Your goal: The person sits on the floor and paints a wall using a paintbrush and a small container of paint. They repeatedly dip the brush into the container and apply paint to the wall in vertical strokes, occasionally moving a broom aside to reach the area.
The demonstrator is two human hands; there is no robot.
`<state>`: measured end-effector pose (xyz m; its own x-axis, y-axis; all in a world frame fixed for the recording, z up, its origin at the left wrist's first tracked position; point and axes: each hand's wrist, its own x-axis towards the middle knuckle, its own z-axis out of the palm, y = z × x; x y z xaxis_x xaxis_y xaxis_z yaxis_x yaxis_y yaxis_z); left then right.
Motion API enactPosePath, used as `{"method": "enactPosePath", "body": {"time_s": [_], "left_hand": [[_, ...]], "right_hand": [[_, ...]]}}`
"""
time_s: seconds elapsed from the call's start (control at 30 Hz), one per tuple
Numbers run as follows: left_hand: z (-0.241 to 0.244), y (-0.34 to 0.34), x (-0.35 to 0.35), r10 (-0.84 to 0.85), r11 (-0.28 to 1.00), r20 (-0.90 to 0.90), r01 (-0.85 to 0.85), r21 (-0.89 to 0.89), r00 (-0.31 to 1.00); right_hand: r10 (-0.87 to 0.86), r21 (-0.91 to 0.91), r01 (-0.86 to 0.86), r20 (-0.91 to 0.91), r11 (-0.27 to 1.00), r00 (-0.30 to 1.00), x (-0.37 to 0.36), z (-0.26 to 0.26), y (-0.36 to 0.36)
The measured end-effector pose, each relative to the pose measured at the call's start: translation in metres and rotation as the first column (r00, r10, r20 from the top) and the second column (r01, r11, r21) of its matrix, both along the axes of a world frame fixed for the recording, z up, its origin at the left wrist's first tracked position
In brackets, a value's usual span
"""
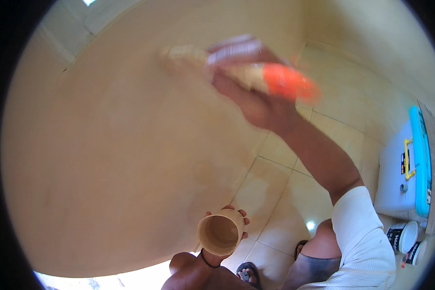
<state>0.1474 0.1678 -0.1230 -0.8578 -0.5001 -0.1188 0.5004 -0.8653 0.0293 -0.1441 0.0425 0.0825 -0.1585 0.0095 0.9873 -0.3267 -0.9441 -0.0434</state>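
Observation:
My right hand (252, 101), blurred by motion, grips a paintbrush (288, 80) against or close to the beige wall (130, 152). The brush's orange-red end points away from the wall and its pale bristle end lies toward it; whether the bristles touch the surface is too blurred to tell. Lower down, my left hand (244, 214) holds a beige round plastic tub (202, 235) from below and behind, fingers wrapped around its side. Its open mouth faces up toward me, and beige-brown paint or a similar liquid appears inside.
Glossy beige floor tiles (272, 174) run beside the wall. At the right stands a large storage box (395, 174) with a turquoise lid and yellow latch, a board (433, 156) against it. Two white-and-black tubs (407, 237) (417, 253) sit near it. My sandalled foot (248, 275) is below.

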Motion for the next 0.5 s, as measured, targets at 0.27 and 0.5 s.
{"method": "enactPosePath", "body": {"time_s": [0.27,0.5], "left_hand": [[-0.008,-0.002,-0.001,-0.019,0.999,-0.087,0.022,0.036,0.996],[-0.004,0.0,-0.004,-0.002,1.0,-0.111,0.003,0.004,0.994]], "right_hand": [[0.207,0.171,-0.216,0.07,0.961,0.976,0.026,-0.037,-0.007],[-0.251,0.281,0.127,0.465,0.951,0.849,-0.082,-0.03,-0.043]]}}
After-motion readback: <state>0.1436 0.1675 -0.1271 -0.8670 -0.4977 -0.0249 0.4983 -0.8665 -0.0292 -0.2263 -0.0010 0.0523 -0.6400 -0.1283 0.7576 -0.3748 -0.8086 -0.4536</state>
